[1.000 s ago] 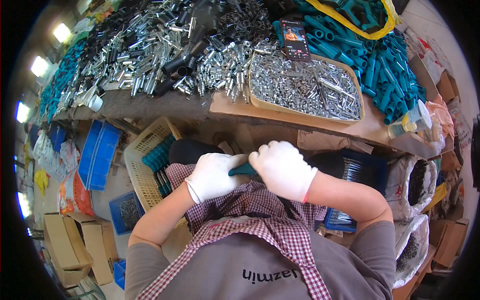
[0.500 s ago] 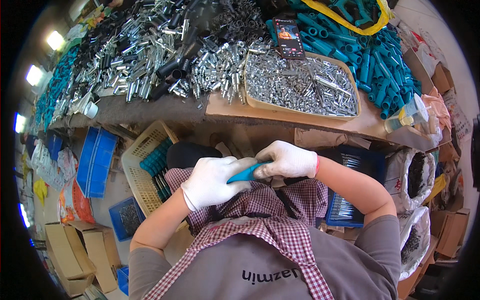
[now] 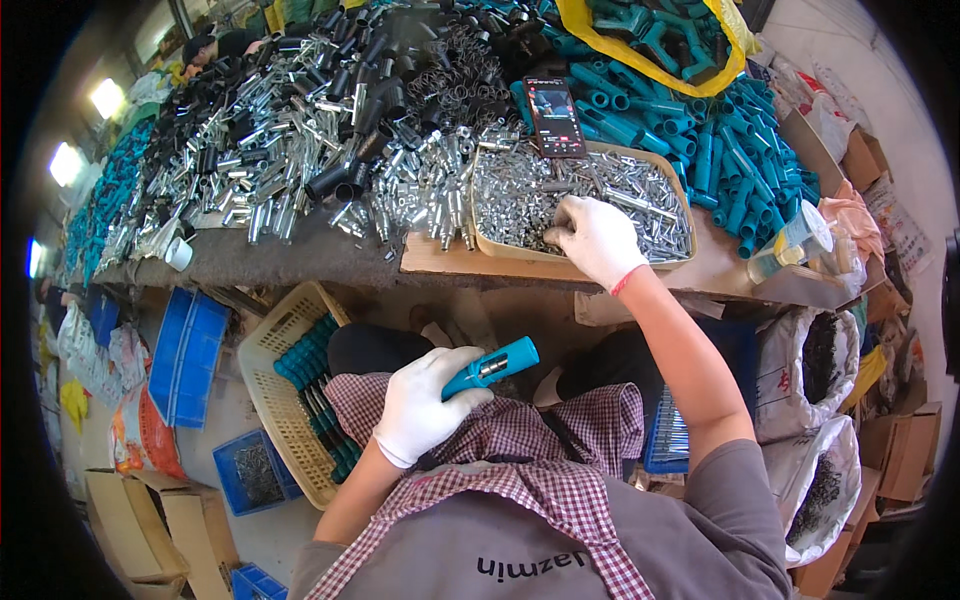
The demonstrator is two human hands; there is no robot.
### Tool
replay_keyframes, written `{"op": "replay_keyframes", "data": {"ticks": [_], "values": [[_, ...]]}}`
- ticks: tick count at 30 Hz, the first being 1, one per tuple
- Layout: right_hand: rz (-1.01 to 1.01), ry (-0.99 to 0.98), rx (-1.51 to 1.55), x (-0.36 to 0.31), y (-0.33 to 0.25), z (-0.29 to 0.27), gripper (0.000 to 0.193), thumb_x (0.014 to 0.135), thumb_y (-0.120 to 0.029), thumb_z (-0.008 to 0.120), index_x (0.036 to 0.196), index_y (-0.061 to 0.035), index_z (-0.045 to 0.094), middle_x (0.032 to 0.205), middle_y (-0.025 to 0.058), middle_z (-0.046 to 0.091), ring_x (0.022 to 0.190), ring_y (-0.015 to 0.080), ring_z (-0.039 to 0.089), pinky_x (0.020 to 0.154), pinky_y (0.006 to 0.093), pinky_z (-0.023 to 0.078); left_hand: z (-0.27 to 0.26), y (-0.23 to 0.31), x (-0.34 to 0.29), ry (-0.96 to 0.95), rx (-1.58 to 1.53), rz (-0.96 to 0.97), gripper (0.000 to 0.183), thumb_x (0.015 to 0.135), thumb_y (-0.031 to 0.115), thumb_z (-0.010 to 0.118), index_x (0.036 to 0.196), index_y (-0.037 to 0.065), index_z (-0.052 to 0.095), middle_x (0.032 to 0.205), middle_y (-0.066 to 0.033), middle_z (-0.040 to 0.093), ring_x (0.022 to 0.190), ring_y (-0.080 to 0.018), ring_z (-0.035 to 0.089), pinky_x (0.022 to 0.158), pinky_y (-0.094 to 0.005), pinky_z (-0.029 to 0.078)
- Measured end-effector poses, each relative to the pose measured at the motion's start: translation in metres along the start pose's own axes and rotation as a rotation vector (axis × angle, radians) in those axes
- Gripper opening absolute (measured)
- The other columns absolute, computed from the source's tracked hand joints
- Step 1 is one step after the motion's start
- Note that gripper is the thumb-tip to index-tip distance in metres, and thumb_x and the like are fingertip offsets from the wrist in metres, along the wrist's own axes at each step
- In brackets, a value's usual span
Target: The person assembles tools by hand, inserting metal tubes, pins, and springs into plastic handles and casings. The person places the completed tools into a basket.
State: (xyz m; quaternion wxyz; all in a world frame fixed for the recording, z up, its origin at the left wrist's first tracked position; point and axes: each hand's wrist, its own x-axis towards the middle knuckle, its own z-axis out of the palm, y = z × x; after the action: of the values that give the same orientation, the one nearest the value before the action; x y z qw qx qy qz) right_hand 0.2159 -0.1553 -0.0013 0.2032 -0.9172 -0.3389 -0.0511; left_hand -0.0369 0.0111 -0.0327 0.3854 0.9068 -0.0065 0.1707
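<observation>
My left hand (image 3: 428, 400), in a white glove, is closed round a teal plastic handle (image 3: 515, 357). The handle is tube-shaped, tilted up to the right, and bright metal shows in a slot along its side. My right hand (image 3: 598, 238), gloved too, reaches over the front edge of a shallow beige tray (image 3: 545, 252) on the table. Its fingers are drawn together among small silver metal parts (image 3: 510, 195) in the tray. Whatever they pinch is too small to make out.
A phone (image 3: 555, 117) stands at the tray's back. Teal tubes (image 3: 740, 165) are heaped to the right, silver and black parts (image 3: 290, 150) to the left. Beneath the table, a cream basket (image 3: 268, 385) holds finished-looking teal pieces, beside blue bins (image 3: 187, 360) and white sacks (image 3: 790, 370).
My right hand has left the teal handle and moved up and forward to the parts tray. My left hand keeps the handle, now turned so its slot shows.
</observation>
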Motion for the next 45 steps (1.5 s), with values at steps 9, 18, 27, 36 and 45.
{"op": "replay_keyframes", "data": {"ticks": [9,18,27,36,45], "values": [[-0.145,0.093,0.042,0.001,0.007,0.001,0.029,0.083,-0.033,0.073,0.097,-0.0073,0.067,0.097,0.0162,0.069,0.095,0.0353,0.067,0.084,0.0459,0.051,-0.007,0.001,0.0,-0.06,-0.034,-0.111,0.047,0.07,0.02,0.082,0.113,0.004,0.069,0.101,-0.0157,0.07,0.09,-0.0332,0.069,0.08,-0.0384,0.054],[-0.096,0.206,0.334,0.011,0.027,0.003,0.015,0.087,-0.014,0.065,0.097,-0.0029,0.069,0.082,0.0122,0.071,0.074,0.0232,0.068,0.069,0.0364,0.053,-0.008,0.006,0.004,-0.042,-0.023,-0.085,0.046,0.073,0.022,0.081,0.114,0.007,0.069,0.099,-0.0139,0.069,0.089,-0.0321,0.069,0.08,-0.0371,0.055],[-0.257,-0.399,0.653,-0.064,-0.059,0.008,0.02,0.08,-0.021,0.069,0.084,-0.0015,0.069,0.08,0.0164,0.069,0.078,0.0306,0.068,0.073,0.0388,0.054,-0.014,0.011,0.017,-0.113,0.27,0.061,0.074,0.07,0.024,0.082,0.137,0.008,0.055,0.097,-0.0155,0.07,0.088,-0.0331,0.068,0.078,-0.0401,0.055],[-0.203,-0.443,0.666,-0.083,-0.062,0.02,0.021,0.084,-0.022,0.067,0.095,-0.0047,0.07,0.087,0.0159,0.071,0.083,0.033,0.069,0.076,0.0396,0.055,0.001,0.004,0.013,-0.262,0.345,0.078,0.087,0.072,0.028,0.08,0.148,0.009,0.041,0.087,-0.0134,0.068,0.083,-0.0313,0.068,0.073,-0.0406,0.055],[-0.548,-0.326,0.406,-0.09,-0.051,0.025,0.021,0.087,-0.027,0.068,0.098,-0.0093,0.069,0.087,0.0117,0.067,0.078,0.0339,0.068,0.071,0.0422,0.055,0.001,0.001,0.015,-0.259,0.331,0.085,0.089,0.071,0.033,0.082,0.148,0.009,0.043,0.082,-0.0137,0.067,0.078,-0.0313,0.068,0.072,-0.0406,0.055]]}}
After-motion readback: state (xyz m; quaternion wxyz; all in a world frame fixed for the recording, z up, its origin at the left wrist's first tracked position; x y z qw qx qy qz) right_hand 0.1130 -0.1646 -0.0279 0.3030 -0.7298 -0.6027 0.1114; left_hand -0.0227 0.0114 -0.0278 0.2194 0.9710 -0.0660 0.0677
